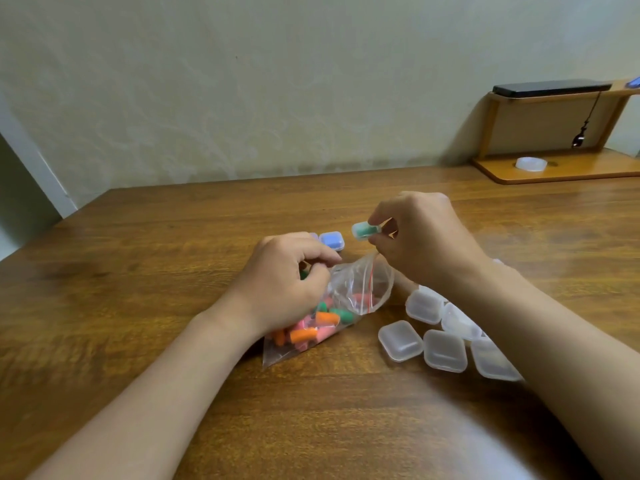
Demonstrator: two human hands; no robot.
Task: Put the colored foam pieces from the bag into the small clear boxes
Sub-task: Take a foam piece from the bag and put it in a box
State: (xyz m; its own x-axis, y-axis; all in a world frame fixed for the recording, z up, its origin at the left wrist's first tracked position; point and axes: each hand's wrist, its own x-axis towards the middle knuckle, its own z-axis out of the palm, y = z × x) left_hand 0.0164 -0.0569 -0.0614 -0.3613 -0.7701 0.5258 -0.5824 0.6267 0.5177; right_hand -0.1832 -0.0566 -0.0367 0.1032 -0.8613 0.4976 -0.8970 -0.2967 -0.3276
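Note:
A clear zip bag (360, 296) lies on the wooden table (173, 271) with orange, pink and green foam pieces (325, 318) inside. My left hand (287, 271) rests at the bag's mouth, fingers curled round a green foam piece (304, 274) that is mostly hidden. My right hand (422, 237) is raised above the bag and pinches a small clear box (365, 231) with green foam in it. A closed clear box with blue foam (331, 240) stands behind my left hand. Several empty clear boxes (443, 348) lie to the right of the bag, partly under my right forearm.
A wooden shelf stand (554, 168) sits at the back right by the wall, with a black phone (550, 89) on top and a roll of clear tape (531, 163) on its base. The table's left edge runs diagonally at the far left.

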